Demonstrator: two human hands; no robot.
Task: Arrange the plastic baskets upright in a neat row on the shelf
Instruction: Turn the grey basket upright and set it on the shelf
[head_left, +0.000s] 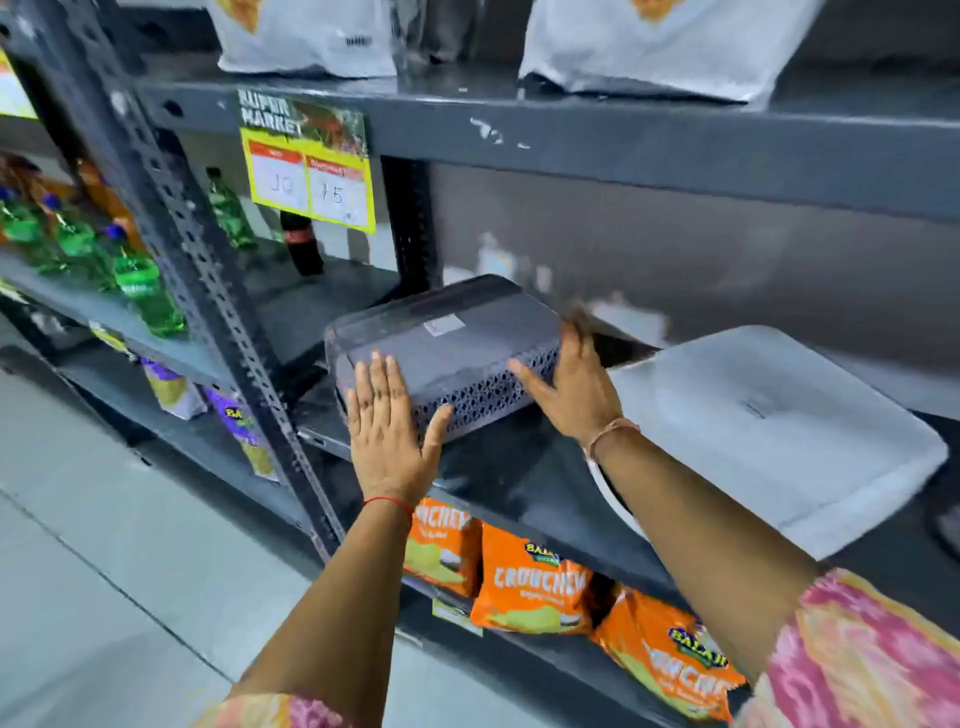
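Observation:
A dark grey plastic basket (447, 343) lies upside down on the middle shelf (524, 478), its flat bottom facing up and its perforated side toward me. My left hand (387, 426) rests flat on its near left corner, fingers spread. My right hand (569, 387) presses against its right end, fingers extended and slightly blurred. To the right, a light grey basket (769, 431) also lies upside down, overhanging the shelf's front edge, with my right forearm crossing in front of its left side.
A perforated steel upright (218, 291) stands left of the dark basket. White bags sit on the shelf above (644, 150), orange snack packets (530, 587) on the one below. Green bottles (140, 280) and a dark bottle fill the left bay. A yellow price tag (311, 176) hangs overhead.

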